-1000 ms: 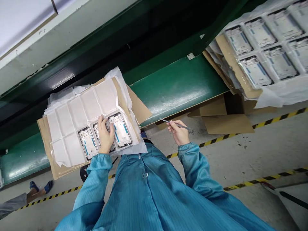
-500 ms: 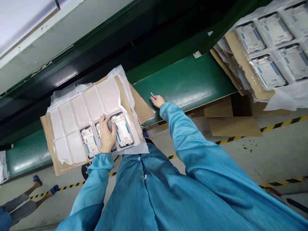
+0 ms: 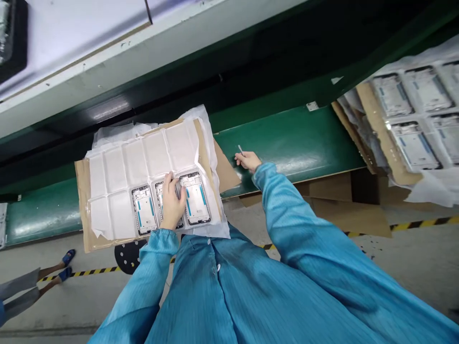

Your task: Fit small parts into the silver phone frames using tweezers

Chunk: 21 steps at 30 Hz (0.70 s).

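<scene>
My left hand [image 3: 172,203] lies over the middle of three phone frames in a white moulded tray [image 3: 124,162]. Between its thumb and fingers shows a small grey shape, mostly hidden, that I cannot make out. The middle phone frame [image 3: 159,192] is partly covered by this hand. On its left lies another phone frame [image 3: 144,210], and on its right a third phone frame [image 3: 195,198]; both have blue strips. Over the green bench, my right hand [image 3: 250,161] is closed on a thin grey stick-like tool [image 3: 240,149], its tip pointing up and away.
Cardboard [image 3: 83,205] lies under the tray on the green bench [image 3: 297,143]. At right stands a stack of trays with more phone frames [image 3: 416,145]. Cardboard boxes [image 3: 349,212] sit below the bench. Another person's legs [image 3: 27,286] show at lower left.
The view has shifted, so the bench and tray appear further right. My left hand stays over the middle phone frame, and my right hand still holds the thin tool.
</scene>
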### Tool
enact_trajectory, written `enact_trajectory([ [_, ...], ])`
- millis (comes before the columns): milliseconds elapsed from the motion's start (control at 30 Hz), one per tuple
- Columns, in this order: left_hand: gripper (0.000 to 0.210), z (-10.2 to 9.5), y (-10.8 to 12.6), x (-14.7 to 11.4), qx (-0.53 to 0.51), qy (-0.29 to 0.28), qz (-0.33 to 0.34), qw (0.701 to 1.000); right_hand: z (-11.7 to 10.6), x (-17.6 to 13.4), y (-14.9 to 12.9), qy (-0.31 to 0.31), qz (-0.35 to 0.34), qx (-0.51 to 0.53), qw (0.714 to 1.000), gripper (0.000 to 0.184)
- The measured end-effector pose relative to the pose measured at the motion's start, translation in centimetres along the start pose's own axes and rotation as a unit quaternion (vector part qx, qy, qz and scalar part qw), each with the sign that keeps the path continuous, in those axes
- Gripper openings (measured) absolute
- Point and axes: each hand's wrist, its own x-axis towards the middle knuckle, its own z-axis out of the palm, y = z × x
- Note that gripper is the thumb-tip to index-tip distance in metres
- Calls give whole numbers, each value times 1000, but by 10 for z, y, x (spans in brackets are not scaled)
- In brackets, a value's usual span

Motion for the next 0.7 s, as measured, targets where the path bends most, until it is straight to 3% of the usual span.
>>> enact_trajectory([
  [100, 27, -2, 4, 1, -2, 14, -2, 1000, 1, -54, -11, 24, -61, 85, 994, 59],
  [200, 25, -18, 23, 0, -24, 48, -8, 999, 13, -122, -29, 18, -122, 182, 976, 64],
  [300, 23, -47, 60, -9, -133, 56, -12, 989, 35, -193, -61, -57, -199, 219, 953, 59],
  [400, 19, -79, 100, -23, -288, 6, 3, 957, 55, -242, -97, -142, -308, 230, 912, 57],
  [533, 16, -110, 132, -37, -331, 16, 49, 942, 66, -267, -123, -201, -409, 272, 848, 51],
  [700, 19, -131, 142, -47, -290, 51, 80, 952, 65, -270, -128, -284, -433, 286, 806, 52],
])
